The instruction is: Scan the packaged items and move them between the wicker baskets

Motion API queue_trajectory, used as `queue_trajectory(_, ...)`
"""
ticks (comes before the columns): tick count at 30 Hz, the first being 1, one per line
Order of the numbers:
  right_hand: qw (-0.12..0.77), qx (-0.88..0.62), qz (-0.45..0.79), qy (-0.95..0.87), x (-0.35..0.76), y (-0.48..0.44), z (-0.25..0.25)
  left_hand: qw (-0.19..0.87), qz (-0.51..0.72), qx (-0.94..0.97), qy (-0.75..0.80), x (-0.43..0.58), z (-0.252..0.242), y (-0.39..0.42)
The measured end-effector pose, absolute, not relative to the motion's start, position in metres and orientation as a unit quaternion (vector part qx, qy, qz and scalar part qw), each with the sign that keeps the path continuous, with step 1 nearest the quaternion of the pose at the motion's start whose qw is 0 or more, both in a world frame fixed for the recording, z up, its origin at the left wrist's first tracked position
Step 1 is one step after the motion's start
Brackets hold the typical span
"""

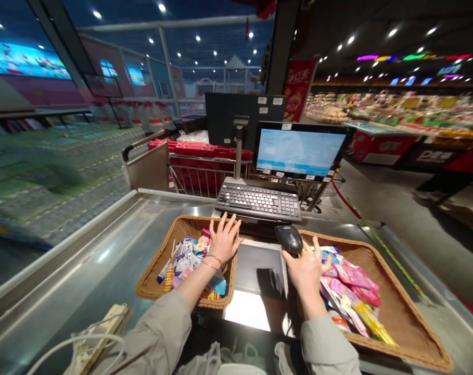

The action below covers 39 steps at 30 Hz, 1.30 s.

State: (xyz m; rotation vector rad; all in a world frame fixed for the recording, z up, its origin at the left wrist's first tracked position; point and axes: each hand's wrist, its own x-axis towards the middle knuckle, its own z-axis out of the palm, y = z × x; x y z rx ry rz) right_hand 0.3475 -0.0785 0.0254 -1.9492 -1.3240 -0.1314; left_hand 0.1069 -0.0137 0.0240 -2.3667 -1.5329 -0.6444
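Observation:
My left hand point(223, 239) hovers over the inner edge of the left wicker basket point(146, 281), fingers spread and nothing in its grasp. Small wrapped sweets point(189, 258) fill much of that basket, with a striped orange-yellow stick point(168, 275) among them. A black handheld barcode scanner point(289, 238) is in my right hand point(307, 268); the thumb lies along its near side, some other fingers stick out, and the grip is partly hidden. Beside that hand, the right wicker basket point(410, 307) holds pink packets point(355, 276) and a yellow tube-like packet point(372, 323).
A keyboard point(259, 202) and lit monitor point(301, 151) stand ahead, with a dark screen back point(236, 117) behind. Between the baskets lies a flat grey plate point(255, 268). A power strip point(99, 338) with cables rests on the metal counter point(115, 250). A trolley point(197, 172) stands beyond.

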Motion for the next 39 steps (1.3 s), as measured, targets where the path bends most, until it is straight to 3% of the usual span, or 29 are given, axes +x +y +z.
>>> queue_trajectory(23,0.334,-0.738,-0.059,-0.584,0.307,-0.070,-0.001,0.093,-0.091,-0.772,-0.622,-0.025,-0.039,-0.008)
queue_trajectory(39,0.317,-0.751,-0.031,-0.579,0.298,-0.063,-0.007,0.042,-0.010,-0.762,-0.646,-0.046,-0.037,0.004)
